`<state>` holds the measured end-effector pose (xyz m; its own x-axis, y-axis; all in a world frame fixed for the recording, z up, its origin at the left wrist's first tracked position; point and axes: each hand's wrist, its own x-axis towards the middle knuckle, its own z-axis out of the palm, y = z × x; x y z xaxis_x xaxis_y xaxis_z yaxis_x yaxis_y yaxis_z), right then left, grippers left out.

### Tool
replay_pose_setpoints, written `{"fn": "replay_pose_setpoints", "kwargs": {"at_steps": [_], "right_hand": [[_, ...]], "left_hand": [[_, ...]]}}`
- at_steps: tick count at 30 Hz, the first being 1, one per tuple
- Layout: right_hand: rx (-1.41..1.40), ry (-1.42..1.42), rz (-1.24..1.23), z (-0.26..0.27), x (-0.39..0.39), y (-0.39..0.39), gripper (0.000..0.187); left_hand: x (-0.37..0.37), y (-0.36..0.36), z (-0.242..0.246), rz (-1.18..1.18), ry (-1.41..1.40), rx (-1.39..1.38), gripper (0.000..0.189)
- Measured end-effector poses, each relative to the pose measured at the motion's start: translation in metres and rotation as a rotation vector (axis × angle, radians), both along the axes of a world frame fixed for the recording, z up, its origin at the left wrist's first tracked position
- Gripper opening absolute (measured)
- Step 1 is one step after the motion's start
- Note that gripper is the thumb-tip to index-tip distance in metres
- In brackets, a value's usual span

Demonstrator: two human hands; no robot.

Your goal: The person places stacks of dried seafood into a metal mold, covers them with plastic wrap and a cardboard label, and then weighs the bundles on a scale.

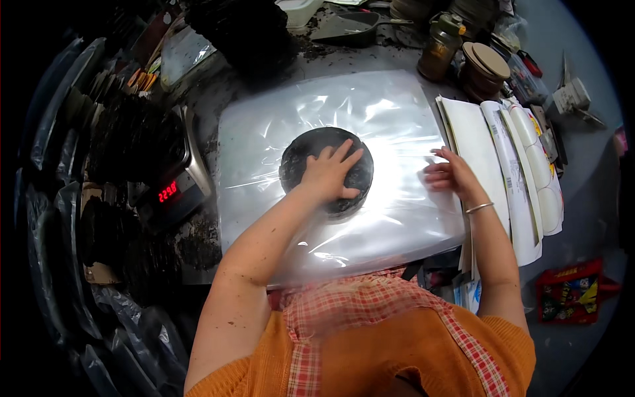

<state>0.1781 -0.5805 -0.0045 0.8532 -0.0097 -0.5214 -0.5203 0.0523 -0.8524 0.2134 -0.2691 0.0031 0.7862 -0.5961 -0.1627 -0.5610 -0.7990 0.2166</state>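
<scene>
A stack of clear plastic sheets or bags [258, 223] lies before me and reflects the light strongly. On its middle rests a dark, round, flat disc [297, 154]. My left hand [332, 171] presses flat on the disc with its fingers spread. My right hand [449, 173], with a bangle on the wrist, is over the right edge of the plastic, its fingers slightly curled and apart, holding nothing.
A digital scale [198, 171] with a lit red display stands at the left, dark stacked material on it. Sheets of paper and labels [478, 144] lie right. Behind are a dustpan [347, 30], a bottle [439, 49] and round brown discs [491, 59]. Plastic-wrapped packs line the far left.
</scene>
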Motion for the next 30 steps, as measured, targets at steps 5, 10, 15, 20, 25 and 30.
{"fn": "replay_pose_setpoints", "kwargs": {"at_steps": [5, 10, 15, 20, 25, 30], "right_hand": [[0.593, -0.405, 0.372, 0.031, 0.038, 0.083, 0.066], [0.03, -0.704, -0.22, 0.05, 0.031, 0.031, 0.046], [-0.642, -0.813, 0.426, -0.025, -0.04, 0.098, 0.116], [-0.27, -1.021, 0.196, -0.012, -0.034, 0.151, 0.086], [-0.673, -0.692, 0.759, 0.001, 0.005, 0.187, 0.025], [-1.149, -0.716, 0.812, -0.006, 0.016, 0.203, 0.021]], "left_hand": [[-0.002, -0.013, 0.0, 0.058, 0.077, 0.167, 0.079], [-0.014, 0.001, -0.023, 0.065, -0.059, 0.004, 0.074], [-0.016, 0.026, -0.006, 0.011, -0.177, -0.077, 0.052], [-0.071, 0.053, 0.098, -0.064, 0.801, -0.798, 0.037], [-0.147, 0.075, 0.002, 0.315, 0.448, -0.046, 0.082], [-0.069, 0.074, -0.013, 0.356, -0.508, -0.713, 0.098]]}}
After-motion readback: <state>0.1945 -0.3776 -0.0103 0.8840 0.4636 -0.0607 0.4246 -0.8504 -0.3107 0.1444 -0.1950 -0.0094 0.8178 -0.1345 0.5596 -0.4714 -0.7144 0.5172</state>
